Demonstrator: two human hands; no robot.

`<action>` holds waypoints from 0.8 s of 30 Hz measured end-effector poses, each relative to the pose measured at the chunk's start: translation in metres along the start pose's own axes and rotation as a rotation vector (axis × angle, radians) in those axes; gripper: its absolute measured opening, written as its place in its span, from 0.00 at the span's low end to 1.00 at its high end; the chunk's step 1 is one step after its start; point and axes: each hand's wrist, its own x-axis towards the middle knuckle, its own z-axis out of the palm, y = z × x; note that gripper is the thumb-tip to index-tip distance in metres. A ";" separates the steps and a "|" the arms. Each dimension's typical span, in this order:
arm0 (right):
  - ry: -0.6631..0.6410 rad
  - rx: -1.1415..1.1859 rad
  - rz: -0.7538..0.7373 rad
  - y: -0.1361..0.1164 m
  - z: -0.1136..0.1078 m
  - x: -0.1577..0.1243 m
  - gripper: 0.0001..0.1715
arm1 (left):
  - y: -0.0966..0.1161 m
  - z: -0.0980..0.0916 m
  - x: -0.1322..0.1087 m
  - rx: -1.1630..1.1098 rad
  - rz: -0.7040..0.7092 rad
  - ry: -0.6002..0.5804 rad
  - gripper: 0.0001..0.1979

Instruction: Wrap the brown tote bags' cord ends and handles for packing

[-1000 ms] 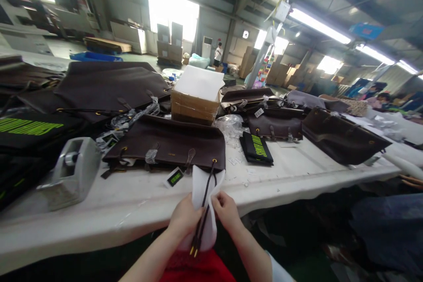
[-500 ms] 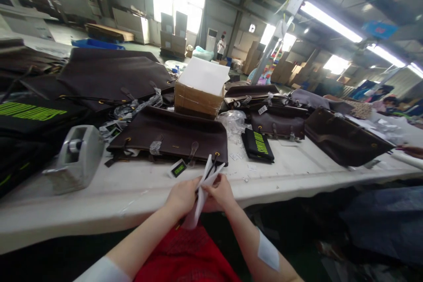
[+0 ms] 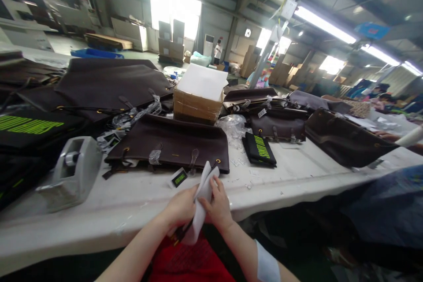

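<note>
- Left hand (image 3: 181, 208) was clamped on the folded white sheet (image 3: 200, 217); right hand (image 3: 218, 205) lay against it, couldn't tell if pinching.
- Sheet was at the near edge of the surface (image 3: 142, 206), top end by the brown bag's (image 3: 168, 139) eyelet (image 3: 218, 161).
- Loosened grip could have let sheet spring open, dark cords (image 3: 180, 232) slip out; hard tug might have dragged bag.
- Sheet thin, soft-looking; cords slim, gold-tipped; bag smooth, leather-like, slouched.

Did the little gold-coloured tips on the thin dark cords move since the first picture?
Yes. The gold-coloured cord tips have moved left, closer to the chunky grey tape dispenser, which sits where it was.
</note>
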 end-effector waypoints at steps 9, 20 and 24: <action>-0.003 0.001 -0.081 0.006 -0.003 0.004 0.37 | -0.012 0.007 0.015 -0.055 -0.093 0.025 0.23; -0.224 0.045 -0.139 0.008 -0.046 0.046 0.45 | -0.027 0.012 0.009 -0.132 -0.102 0.069 0.21; -0.322 -0.058 -0.160 0.011 -0.055 0.079 0.53 | -0.026 0.015 0.002 -0.078 -0.087 0.087 0.22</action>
